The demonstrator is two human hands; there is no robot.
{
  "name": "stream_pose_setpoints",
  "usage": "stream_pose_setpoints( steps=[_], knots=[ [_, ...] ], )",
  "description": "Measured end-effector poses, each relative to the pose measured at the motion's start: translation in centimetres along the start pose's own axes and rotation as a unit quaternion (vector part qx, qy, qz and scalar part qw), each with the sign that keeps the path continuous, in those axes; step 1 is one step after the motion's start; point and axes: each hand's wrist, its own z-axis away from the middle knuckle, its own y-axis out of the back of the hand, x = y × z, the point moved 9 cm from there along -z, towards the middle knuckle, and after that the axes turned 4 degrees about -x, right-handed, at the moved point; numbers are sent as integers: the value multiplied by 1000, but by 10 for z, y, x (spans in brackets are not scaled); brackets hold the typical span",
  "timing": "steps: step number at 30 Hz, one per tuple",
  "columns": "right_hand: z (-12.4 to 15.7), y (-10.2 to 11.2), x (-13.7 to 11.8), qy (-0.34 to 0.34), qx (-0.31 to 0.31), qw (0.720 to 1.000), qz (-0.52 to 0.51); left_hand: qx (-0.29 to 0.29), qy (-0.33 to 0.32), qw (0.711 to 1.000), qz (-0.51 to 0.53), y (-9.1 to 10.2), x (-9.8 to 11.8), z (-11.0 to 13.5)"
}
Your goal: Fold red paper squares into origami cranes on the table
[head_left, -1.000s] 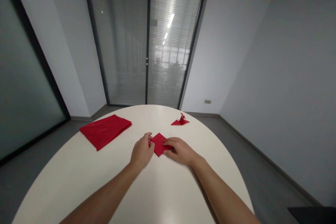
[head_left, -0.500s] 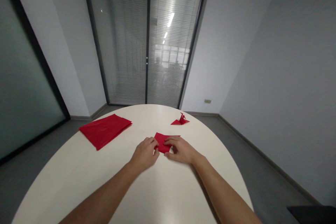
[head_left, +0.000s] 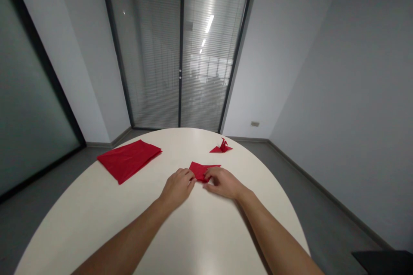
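Observation:
A small folded piece of red paper (head_left: 199, 170) lies on the white round table, between my two hands. My left hand (head_left: 180, 183) pinches its left corner, fingertips and thumb close together. On the right side, my right hand (head_left: 222, 182) has curled fingers on the paper's right part, with the thumb at its near edge. My fingers cover both side portions of the paper. Beyond my right hand stands a red origami crane (head_left: 223, 146) with its wings spread.
A stack of larger red paper sheets (head_left: 129, 160) lies on the table's left side. The round white table (head_left: 106, 223) curves away at both sides. Past it are a glazed door with blinds (head_left: 158, 60) and a wall. A dark object (head_left: 383, 262) shows at bottom right.
The near edge of the red paper has come up and away from me, so less of its surface shows. My left thumb has closed in on its fingers; my right hand has shifted slightly.

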Motion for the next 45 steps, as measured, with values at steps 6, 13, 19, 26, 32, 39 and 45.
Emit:
stream_pose_setpoints(
  steps=[6, 13, 19, 26, 32, 39, 45],
  knots=[
    [-4, -1, 9, -20, 29, 999, 25, -11, 15, 1000, -23, 0, -2, -1],
    [-4, -3, 27, -78, 64, 994, 46, -22, 24, 999, -9, 0, 0, -5],
    [-3, 2, 24, -59, 90, 993, 43, -28, -16, 999, -31, -1, 8, -4],
    [-7, -2, 13, -16, 59, 994, 86, 0, -41, 996, -84, 8, 21, -2],
    [-8, -13, 4, 22, 27, 997, 66, -2, -113, 994, 9, 9, 32, 4],
    [-7, -18, 1, 38, -7, 997, 72, -24, -96, 993, 63, -5, 19, 5],
    [-5, -24, 10, -1, -46, 997, 64, -30, -65, 995, 72, -12, 10, 2]
  ],
)
